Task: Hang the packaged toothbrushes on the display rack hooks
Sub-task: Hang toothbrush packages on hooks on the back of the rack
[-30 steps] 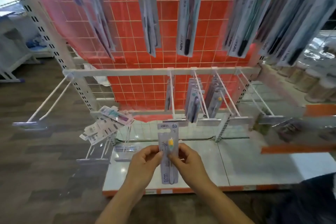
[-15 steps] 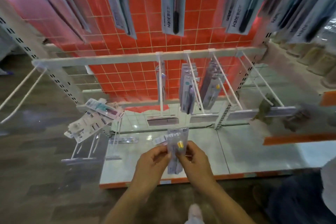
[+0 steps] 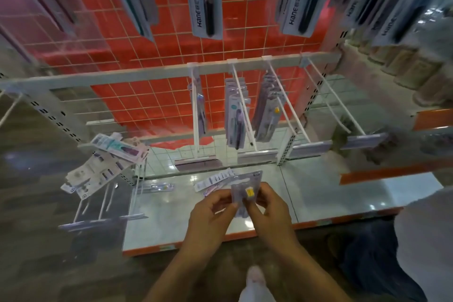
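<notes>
Above the bottom shelf point(image 3: 318, 194), both forearms reach forward, the left hand point(image 3: 210, 213) and right hand point(image 3: 268, 208) pinching 1 packaged toothbrush point(image 3: 246, 187) between thumbs and curled fingers, just below the rack hooks point(image 3: 196, 115).

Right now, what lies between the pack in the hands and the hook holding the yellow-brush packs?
In the head view, only bare glossy shelf and a price strip separate the held pack from that hook.
</notes>
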Available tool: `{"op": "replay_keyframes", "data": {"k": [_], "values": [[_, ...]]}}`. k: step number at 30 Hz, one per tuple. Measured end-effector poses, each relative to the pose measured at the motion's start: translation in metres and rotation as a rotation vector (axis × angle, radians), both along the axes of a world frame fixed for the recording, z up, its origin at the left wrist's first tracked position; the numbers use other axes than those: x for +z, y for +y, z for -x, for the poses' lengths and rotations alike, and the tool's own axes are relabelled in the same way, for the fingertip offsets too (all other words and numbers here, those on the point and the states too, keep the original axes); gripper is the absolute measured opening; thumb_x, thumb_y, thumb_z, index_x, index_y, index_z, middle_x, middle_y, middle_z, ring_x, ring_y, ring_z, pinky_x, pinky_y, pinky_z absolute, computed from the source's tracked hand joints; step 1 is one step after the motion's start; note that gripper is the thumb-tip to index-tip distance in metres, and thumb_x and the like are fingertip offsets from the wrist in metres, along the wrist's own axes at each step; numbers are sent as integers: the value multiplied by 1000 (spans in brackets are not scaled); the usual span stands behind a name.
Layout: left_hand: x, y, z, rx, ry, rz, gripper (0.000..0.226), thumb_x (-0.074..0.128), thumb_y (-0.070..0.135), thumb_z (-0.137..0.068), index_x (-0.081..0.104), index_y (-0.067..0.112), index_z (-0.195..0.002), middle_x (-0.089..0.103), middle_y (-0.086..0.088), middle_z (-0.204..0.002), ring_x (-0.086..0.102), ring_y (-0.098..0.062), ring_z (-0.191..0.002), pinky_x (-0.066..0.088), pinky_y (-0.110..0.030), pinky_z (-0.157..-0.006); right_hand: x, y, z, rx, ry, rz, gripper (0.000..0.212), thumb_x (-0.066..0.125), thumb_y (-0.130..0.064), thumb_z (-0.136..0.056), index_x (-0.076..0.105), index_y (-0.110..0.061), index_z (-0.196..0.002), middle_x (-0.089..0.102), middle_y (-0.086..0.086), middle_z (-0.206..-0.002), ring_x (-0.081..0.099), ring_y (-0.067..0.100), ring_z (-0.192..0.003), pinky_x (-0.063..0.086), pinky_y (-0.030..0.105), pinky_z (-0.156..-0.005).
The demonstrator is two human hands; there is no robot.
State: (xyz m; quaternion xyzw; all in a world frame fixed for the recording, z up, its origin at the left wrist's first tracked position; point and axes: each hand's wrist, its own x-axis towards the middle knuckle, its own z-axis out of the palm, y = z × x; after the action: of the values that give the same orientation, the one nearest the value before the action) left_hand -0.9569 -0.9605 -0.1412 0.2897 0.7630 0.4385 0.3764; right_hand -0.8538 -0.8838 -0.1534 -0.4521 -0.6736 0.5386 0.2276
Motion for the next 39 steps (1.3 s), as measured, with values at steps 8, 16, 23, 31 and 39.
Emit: {"op": "replay_keyframes", "data": {"k": [8,16,23,31,39], "values": [[14,19,-35,-88,-56,-82,28,60,47,-80,69,32,-102,71,18,-100,66,-8,-99,52,-36,-97,20,4,-40,-78,51,-41,20,58,-26,-91,49,-44,-94,52,-34,-92,52,-14,-86,38,-1,-68],[19,56,-64,-28,-61,-72,10,64,30,-87,68,28,-96,71,16,-95,65,-8,-96,52,-29,-94,28,39,-67,-26,25,-27,23,58,-23,-91,47,-43,-94,48,-34,-89,51,-8,-84,37,0,-70],[9,79,-87,-2,-50,-86,28,53,53,-75,63,34,-95,68,20,-94,62,4,-94,48,-14,-84,23,72,-85,79,4,-67,22,56,-22,-93,49,-43,-89,56,-25,-88,56,-17,-80,41,-2,-67],[-35,88,-87,12,24,-131,8,58,26,-92,60,33,-95,65,21,-87,60,16,-81,43,1,-68,-27,86,-85,95,-57,-113,14,55,-18,-95,60,-14,-107,63,-4,-93,60,7,-84,42,3,-68],[-82,105,-65,13,171,-285,19,55,29,-93,65,23,-107,68,10,-97,63,-3,-93,49,-8,-78,-66,96,-66,40,136,-217,13,56,-26,-92,45,-33,-94,58,-16,-85,57,-17,-78,45,1,-64]]}}
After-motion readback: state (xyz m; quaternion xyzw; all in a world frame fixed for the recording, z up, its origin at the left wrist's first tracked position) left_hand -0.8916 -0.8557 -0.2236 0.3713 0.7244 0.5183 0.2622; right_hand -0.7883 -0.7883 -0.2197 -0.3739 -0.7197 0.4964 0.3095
